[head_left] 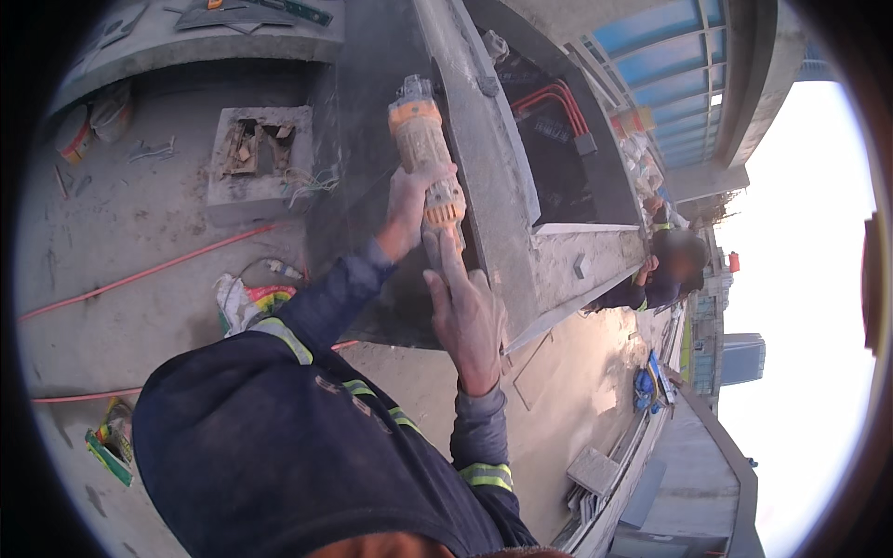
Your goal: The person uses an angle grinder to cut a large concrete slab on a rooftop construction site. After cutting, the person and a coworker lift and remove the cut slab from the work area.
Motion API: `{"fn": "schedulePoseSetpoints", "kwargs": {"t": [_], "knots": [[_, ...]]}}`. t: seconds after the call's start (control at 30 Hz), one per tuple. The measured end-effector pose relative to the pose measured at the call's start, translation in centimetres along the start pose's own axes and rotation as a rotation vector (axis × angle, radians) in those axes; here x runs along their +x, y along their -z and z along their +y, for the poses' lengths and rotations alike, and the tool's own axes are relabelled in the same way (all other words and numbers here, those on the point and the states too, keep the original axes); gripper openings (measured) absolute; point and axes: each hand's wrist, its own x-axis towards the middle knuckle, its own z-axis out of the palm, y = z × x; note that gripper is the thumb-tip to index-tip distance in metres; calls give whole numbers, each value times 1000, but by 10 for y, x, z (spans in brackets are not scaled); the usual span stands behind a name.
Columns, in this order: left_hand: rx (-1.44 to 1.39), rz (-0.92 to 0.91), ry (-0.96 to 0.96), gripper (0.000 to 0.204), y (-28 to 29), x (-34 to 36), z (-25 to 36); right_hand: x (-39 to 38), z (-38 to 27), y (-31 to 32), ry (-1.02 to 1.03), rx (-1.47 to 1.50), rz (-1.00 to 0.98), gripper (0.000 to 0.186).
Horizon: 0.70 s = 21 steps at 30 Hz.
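Note:
A dusty orange-and-grey angle grinder (430,153) lies along the edge of a grey stone slab (488,205), its metal head pointing away from me. My left hand (406,206) is wrapped around the middle of its body. Behind it, my right hand (470,321) has its fingers along the tool's rear end and its thumb to the side; its grip is partly hidden. Pale dust coats the fingers. The grinder's disc cannot be made out. Below the tool, a dark slab face (372,121) drops toward the floor.
A concrete block with a hollow (219,191) stands left, near buckets (74,135). A red hose (153,270) crosses the floor beside sacks (244,302). Red pipes (558,98) rise inside the recess at right. Another person (665,265) is beyond the ledge. Stacked slabs (593,471) lie lower right.

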Motion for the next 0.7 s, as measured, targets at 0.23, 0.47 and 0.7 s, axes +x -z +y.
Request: {"fn": "schedulePoseSetpoints", "kwargs": {"t": [0.23, 0.47, 0.7], "knots": [[4, 48, -57, 26, -3, -12, -9, -10, -7, 10, -96, -67, -111, 67], [49, -46, -17, 32, 8, -6, -5, -14, -7, 7, -92, -42, -76, 67], [13, -3, 37, 29, 7, -7, -5, -8, -4, 1, -65, -53, -57, 67]]}}
